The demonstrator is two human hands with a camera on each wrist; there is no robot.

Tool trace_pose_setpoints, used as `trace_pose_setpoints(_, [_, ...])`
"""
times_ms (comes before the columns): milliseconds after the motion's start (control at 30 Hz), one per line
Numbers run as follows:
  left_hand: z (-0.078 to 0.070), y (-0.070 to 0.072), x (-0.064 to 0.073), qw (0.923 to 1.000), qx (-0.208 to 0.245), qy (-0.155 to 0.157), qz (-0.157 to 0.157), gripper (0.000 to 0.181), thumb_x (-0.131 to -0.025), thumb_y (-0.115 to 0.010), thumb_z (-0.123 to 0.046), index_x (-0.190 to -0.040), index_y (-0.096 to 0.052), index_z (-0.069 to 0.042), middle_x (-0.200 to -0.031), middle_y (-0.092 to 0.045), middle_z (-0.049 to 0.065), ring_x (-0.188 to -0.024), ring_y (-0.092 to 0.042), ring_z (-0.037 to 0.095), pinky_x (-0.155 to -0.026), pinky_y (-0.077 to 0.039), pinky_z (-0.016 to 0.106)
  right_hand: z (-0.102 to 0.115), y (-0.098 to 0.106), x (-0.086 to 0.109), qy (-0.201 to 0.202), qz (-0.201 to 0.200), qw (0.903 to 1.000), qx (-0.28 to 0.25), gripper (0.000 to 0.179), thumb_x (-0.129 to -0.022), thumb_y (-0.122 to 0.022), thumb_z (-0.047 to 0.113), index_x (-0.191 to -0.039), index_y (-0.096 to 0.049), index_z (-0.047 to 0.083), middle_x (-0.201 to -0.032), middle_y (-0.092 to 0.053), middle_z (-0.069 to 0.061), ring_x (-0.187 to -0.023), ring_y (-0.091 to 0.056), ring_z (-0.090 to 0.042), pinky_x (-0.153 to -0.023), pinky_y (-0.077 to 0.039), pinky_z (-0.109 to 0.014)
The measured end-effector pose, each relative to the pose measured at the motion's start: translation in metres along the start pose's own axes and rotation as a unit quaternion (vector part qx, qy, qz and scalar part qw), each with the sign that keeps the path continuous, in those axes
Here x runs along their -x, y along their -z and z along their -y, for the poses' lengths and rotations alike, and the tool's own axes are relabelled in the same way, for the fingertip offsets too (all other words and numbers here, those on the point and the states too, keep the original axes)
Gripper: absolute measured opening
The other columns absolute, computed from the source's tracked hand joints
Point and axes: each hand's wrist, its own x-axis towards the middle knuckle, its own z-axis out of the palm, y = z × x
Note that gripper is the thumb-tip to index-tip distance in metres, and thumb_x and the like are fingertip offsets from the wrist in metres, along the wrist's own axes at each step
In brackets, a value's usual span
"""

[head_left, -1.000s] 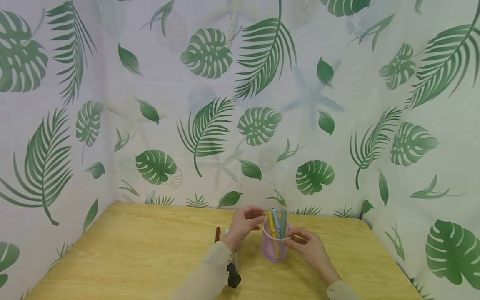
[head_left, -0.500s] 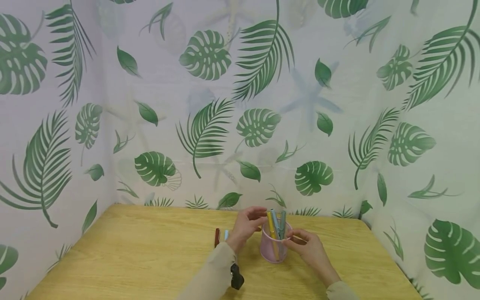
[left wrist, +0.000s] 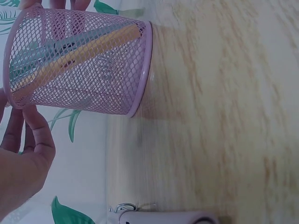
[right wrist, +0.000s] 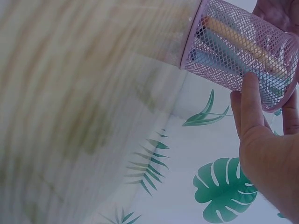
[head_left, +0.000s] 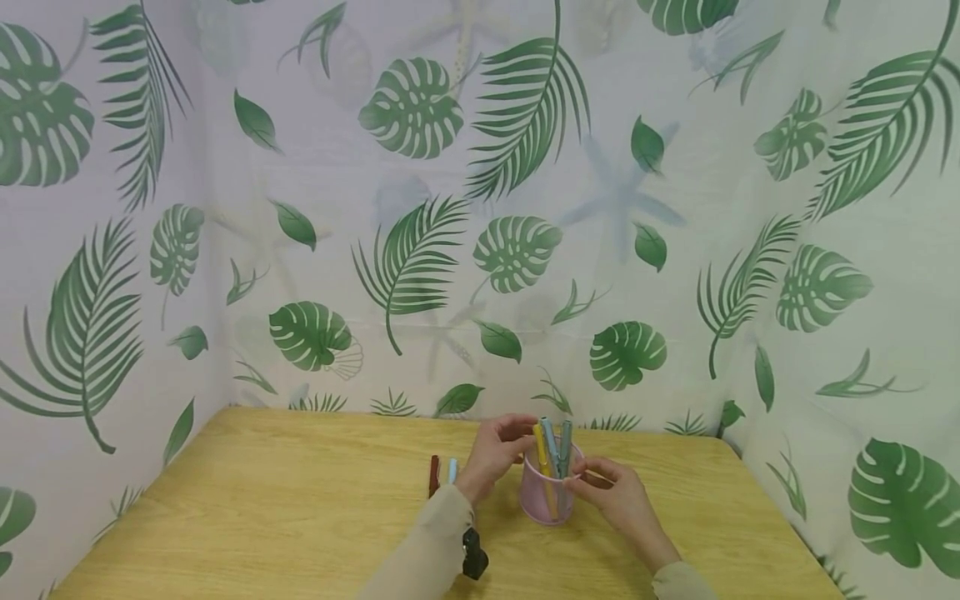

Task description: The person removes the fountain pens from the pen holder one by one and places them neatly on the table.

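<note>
A pink mesh pen holder [head_left: 545,500] stands upright on the table between both hands. Inside it lean a yellow pen [head_left: 541,446], a light blue pen [head_left: 551,437] and a grey-green pen [head_left: 566,442]. My left hand [head_left: 491,458] holds the holder's left side, thumb and fingers at the rim. On the opposite side, my right hand [head_left: 615,492] pinches the rim, with its thumb pressed on the mesh [right wrist: 233,56] in the right wrist view. Part of the left hand's fingers is hidden behind the holder and pens.
Left of the left hand, a dark red pen [head_left: 434,477] and another light blue pen [head_left: 452,471] lie partly behind the sleeve [head_left: 427,542]. A pale pen with a clip [left wrist: 163,218] shows at the bottom of the left wrist view. A leaf-patterned cloth [head_left: 420,250] encloses the wooden table [head_left: 300,517].
The left hand and forearm have shifted slightly right toward the holder, covering more of the pens lying on the table. The right hand and the holder have hardly moved.
</note>
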Motion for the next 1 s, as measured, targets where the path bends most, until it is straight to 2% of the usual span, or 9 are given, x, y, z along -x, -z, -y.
trace_pose_setpoints(300, [-0.0037, 0.0009, 0.0021, 0.9999, -0.006, -0.003, -0.014, 0.024, -0.092, -0.066, -0.007, -0.116, -0.07, -0.005, -0.114, -0.07, 0.016, -0.09, -0.062, 0.013, -0.07, -0.048, 0.028, 0.0005, 0.0002, 0.0017, 0.007, 0.005, 1.0, 0.0, 0.029, -0.085, -0.077, 0.02, -0.104, -0.068, 0.001, -0.134, -0.059, -0.02, -0.121, -0.058, -0.042, -0.093, -0.055, -0.042])
trace_pose_setpoints(500, [-0.0048, 0.0032, 0.0041, 0.9998, -0.004, 0.001, -0.018, 0.024, -0.091, -0.071, -0.016, -0.114, -0.072, -0.01, -0.113, -0.072, 0.008, -0.094, -0.063, 0.012, -0.076, -0.049, 0.03, 0.0011, 0.0, 0.0018, 0.0, 0.003, 1.0, -0.003, 0.029, -0.085, -0.078, 0.02, -0.105, -0.068, 0.001, -0.133, -0.06, -0.019, -0.123, -0.057, -0.041, -0.094, -0.054, -0.042])
trace_pose_setpoints(667, [-0.0021, 0.0045, 0.0022, 0.9997, 0.002, -0.012, -0.022, 0.024, -0.089, -0.073, -0.015, -0.112, -0.072, -0.007, -0.11, -0.072, 0.01, -0.095, -0.064, 0.013, -0.083, -0.053, 0.035, 0.0019, 0.0, 0.0016, -0.005, 0.004, 0.9999, -0.012, 0.031, -0.085, -0.078, 0.02, -0.106, -0.067, 0.0, -0.132, -0.06, -0.017, -0.126, -0.054, -0.042, -0.095, -0.053, -0.043])
trace_pose_setpoints(800, [-0.0007, 0.0049, 0.0017, 0.9995, 0.006, -0.023, -0.022, 0.023, -0.088, -0.073, -0.011, -0.11, -0.071, -0.002, -0.107, -0.071, 0.012, -0.092, -0.064, 0.012, -0.084, -0.054, 0.03, 0.002, 0.0003, 0.0018, -0.005, 0.008, 0.9999, -0.012, 0.032, -0.084, -0.078, 0.021, -0.106, -0.067, 0.001, -0.134, -0.059, -0.017, -0.126, -0.054, -0.042, -0.096, -0.053, -0.043])
trace_pose_setpoints(1000, [-0.0004, 0.005, 0.002, 0.9994, 0.006, -0.026, -0.022, 0.022, -0.087, -0.074, -0.007, -0.107, -0.07, -0.002, -0.105, -0.071, 0.013, -0.088, -0.063, 0.01, -0.081, -0.054, 0.027, 0.0013, 0.0011, 0.0018, 0.006, 0.008, 0.9999, -0.002, 0.032, -0.084, -0.079, 0.022, -0.106, -0.068, 0.001, -0.132, -0.06, -0.018, -0.123, -0.057, -0.042, -0.095, -0.054, -0.044])
